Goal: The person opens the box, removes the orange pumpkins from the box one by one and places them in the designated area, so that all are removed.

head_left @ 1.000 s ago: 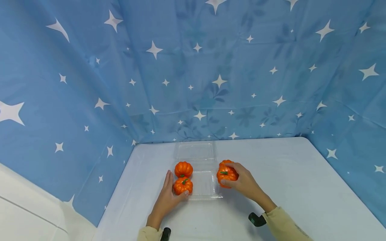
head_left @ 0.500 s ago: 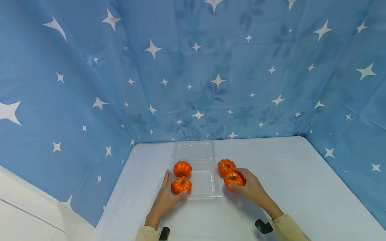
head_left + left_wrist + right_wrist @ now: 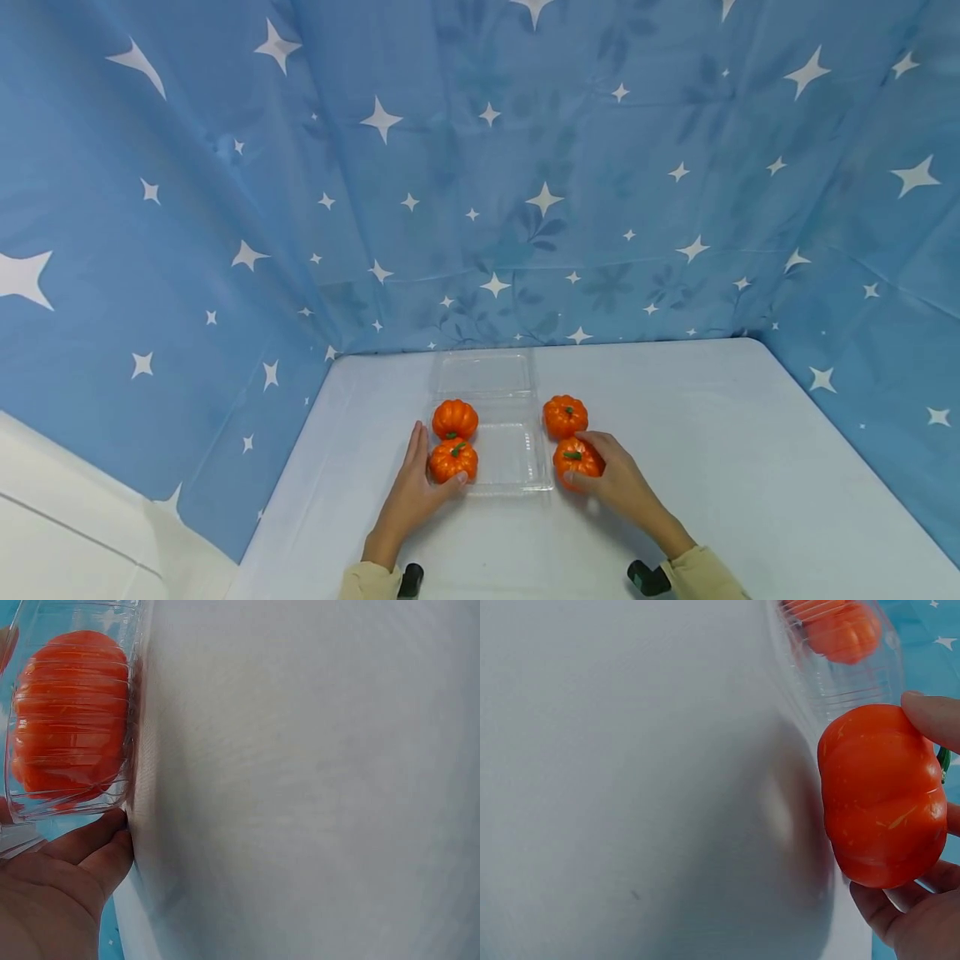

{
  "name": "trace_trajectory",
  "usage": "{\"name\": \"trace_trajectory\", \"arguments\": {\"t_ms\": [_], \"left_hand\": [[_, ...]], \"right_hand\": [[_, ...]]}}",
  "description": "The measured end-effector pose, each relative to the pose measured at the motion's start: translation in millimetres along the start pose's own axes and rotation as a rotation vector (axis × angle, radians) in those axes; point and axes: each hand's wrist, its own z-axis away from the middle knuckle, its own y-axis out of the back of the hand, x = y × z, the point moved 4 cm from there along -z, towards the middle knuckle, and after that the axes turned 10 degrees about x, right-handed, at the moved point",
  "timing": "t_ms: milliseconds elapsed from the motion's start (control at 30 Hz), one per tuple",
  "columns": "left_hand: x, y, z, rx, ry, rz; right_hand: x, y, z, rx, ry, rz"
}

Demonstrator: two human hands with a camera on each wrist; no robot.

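Note:
My right hand (image 3: 618, 483) grips an orange toy pumpkin (image 3: 573, 458) with a green stem, thumb on one side and fingers on the other. In the right wrist view this pumpkin (image 3: 885, 799) is low over the table, near the end of the clear plastic box (image 3: 855, 688). Two more pumpkins, one behind (image 3: 454, 418) and one in front (image 3: 453, 463), sit in the left half of the clear box (image 3: 512, 454). My left hand (image 3: 415, 496) rests against that box's left side with straight fingers, its thumb at the front rim. A fourth pumpkin (image 3: 565, 417) lies right of the box.
The clear box's lid (image 3: 483, 373) lies folded back behind it. A white table (image 3: 697, 433) extends around these things. Blue star-patterned curtains (image 3: 547, 167) hang behind and at the sides.
My right hand has carried its pumpkin right and toward the front, away from the box and out from over the rear right pumpkin, then slightly back left. The left hand stays put.

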Motion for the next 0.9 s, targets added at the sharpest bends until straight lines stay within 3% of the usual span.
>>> {"name": "trace_trajectory", "arguments": {"t_ms": [333, 900], "left_hand": [[1.8, 0.8, 1.1, 0.001, -0.016, -0.001], [-0.6, -0.7, 0.3, -0.005, 0.007, 0.002]], "right_hand": [[6.4, -10.9, 3.8, 0.011, 0.013, 0.004], [13.4, -16.8, 10.5, 0.124, 0.044, -0.09]]}}
